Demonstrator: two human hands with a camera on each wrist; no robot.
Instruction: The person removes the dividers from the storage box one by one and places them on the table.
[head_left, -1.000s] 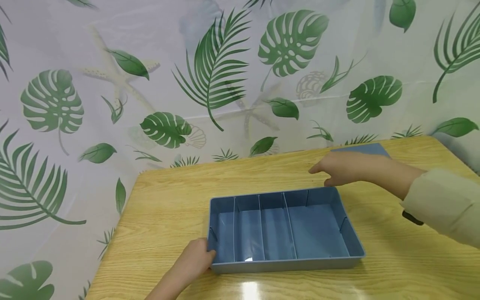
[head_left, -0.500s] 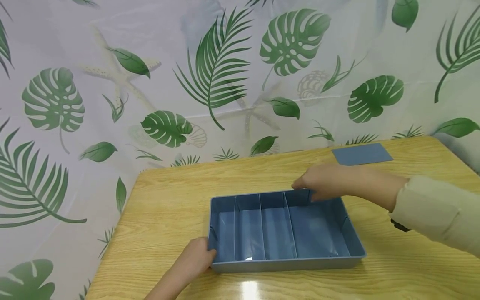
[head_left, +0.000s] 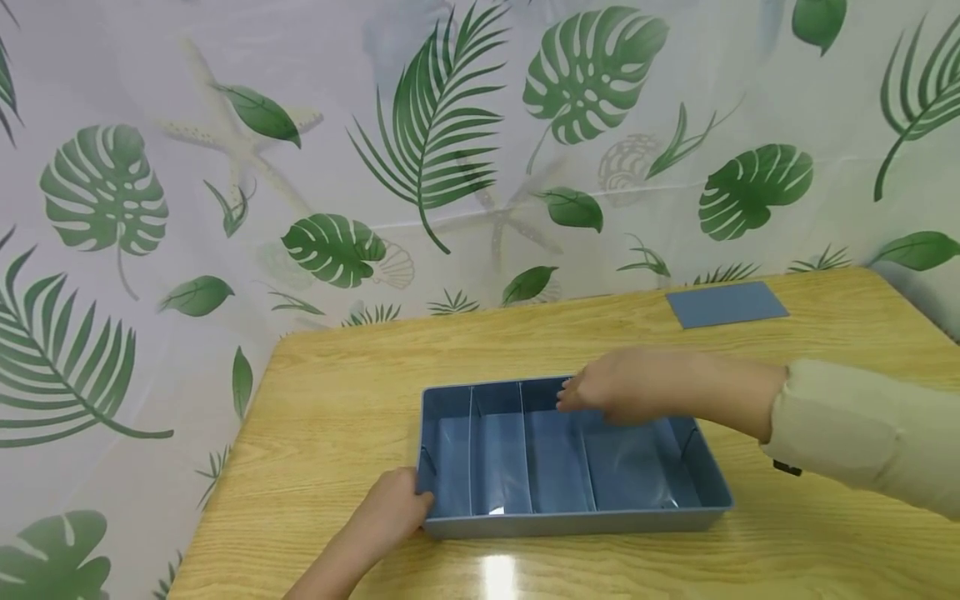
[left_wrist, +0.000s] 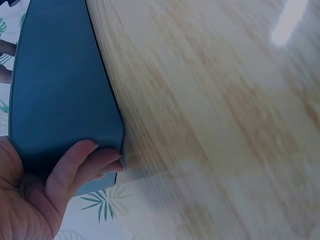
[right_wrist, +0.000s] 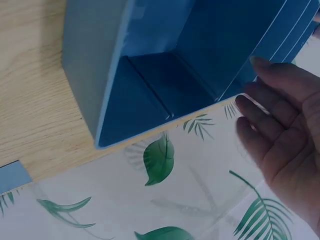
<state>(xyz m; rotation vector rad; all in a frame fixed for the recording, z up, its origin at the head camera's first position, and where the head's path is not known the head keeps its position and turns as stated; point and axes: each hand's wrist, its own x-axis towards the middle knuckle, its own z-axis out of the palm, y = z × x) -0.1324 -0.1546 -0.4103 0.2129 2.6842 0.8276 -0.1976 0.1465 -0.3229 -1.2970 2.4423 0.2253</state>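
Observation:
A blue rectangular divided tray [head_left: 570, 523] lies on the wooden table. Thin upright dividers part it into narrow compartments on the left and a wide one on the right. My left hand [head_left: 395, 504] grips the left wall near its front corner, thumb over the rim; in the left wrist view its fingers [left_wrist: 75, 162] lie along the outside. My right hand [head_left: 637, 385] reaches over the far rim, above the divider [head_left: 588, 473] beside the wide compartment. The right wrist view shows its thumb [right_wrist: 282, 77] near that divider and its loosely bent fingers right at the rim.
A flat blue rectangular piece [head_left: 727, 304] lies at the back right of the wooden table [head_left: 337, 400]. Behind the table hangs a pale cloth [head_left: 465, 275] printed with green leaves.
My right hand has moved left and toward me, from beside the flat blue piece to over the tray, uncovering that piece. My left hand has kept its grip on the tray.

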